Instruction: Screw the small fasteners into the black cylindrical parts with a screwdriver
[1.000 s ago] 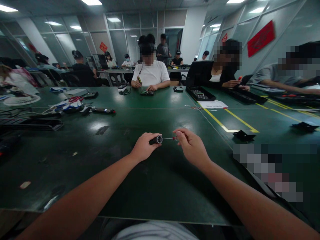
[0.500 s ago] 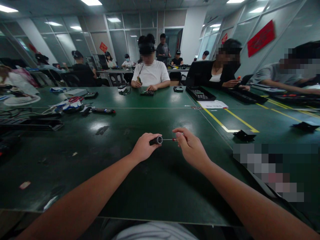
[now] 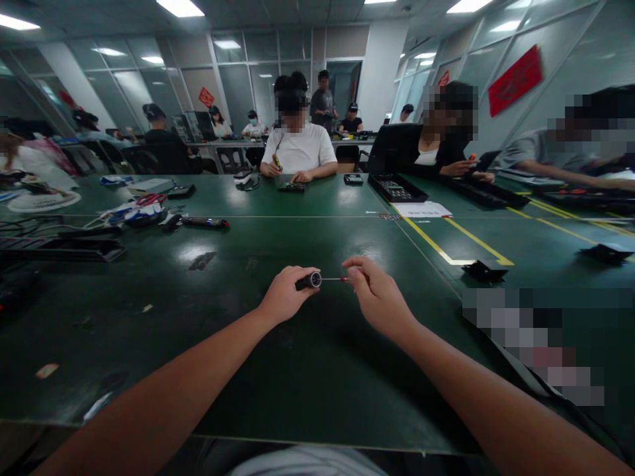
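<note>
My left hand (image 3: pixel 284 294) is closed around a short black cylinder (image 3: pixel 307 281), whose round, silver-rimmed end faces me. Opposite it, my right hand (image 3: pixel 381 292) pinches a small screwdriver (image 3: pixel 335 279) with a thin metal shaft and a bit of red at the handle; my fingers hide most of the handle. The shaft points left and meets the side of the cylinder near its rim; whether the tip sits in a screw is too small to tell. Both hands are held over the green tabletop (image 3: pixel 317 370).
A dark pen-shaped tool (image 3: pixel 206 222) lies left of centre, near red-handled pliers (image 3: pixel 150 199) and cables. Black trays (image 3: pixel 397 188) stand at the far right. A black bracket-like piece (image 3: pixel 485 270) lies beyond my right hand. A co-worker (image 3: pixel 299 149) sits opposite.
My hands keep almost the same pose, with the screwdriver still against the cylinder. The view has tilted very slightly. At the right, a co-worker now shows a dark flat item in hand.
</note>
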### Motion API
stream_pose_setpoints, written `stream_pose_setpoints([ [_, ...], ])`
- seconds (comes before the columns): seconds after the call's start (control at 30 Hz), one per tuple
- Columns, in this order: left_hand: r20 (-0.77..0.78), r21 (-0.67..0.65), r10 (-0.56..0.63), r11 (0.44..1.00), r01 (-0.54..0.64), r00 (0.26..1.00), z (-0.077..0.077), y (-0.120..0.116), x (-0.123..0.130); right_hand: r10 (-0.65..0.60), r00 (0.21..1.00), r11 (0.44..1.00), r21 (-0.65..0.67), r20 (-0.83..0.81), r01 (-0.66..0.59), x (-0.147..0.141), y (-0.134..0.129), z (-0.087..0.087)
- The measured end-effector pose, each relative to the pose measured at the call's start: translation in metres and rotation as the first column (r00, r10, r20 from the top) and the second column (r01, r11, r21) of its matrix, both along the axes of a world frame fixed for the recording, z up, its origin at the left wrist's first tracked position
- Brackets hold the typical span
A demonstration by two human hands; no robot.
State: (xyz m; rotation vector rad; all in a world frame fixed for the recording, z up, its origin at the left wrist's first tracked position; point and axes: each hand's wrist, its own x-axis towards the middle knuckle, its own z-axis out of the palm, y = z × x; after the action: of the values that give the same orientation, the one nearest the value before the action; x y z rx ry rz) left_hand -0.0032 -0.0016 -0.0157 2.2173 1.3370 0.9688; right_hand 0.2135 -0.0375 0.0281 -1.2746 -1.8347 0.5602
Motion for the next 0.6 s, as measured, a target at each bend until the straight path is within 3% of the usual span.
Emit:
stream_pose_setpoints([
  [0.33,-0.007,-0.01,-0.001,1.0,0.001,1.0,0.0,0.0,0.0,-0.007,0.999,0.997,-0.072,0.035,0.01,0.001,-0.002,0.006],
  [0.6,0.017,-0.011,0.019,1.0,-0.018,1.0,0.003,0.0,-0.002,0.051,0.996,0.999,-0.011,-0.078,-0.052,0.0,0.001,-0.004],
])
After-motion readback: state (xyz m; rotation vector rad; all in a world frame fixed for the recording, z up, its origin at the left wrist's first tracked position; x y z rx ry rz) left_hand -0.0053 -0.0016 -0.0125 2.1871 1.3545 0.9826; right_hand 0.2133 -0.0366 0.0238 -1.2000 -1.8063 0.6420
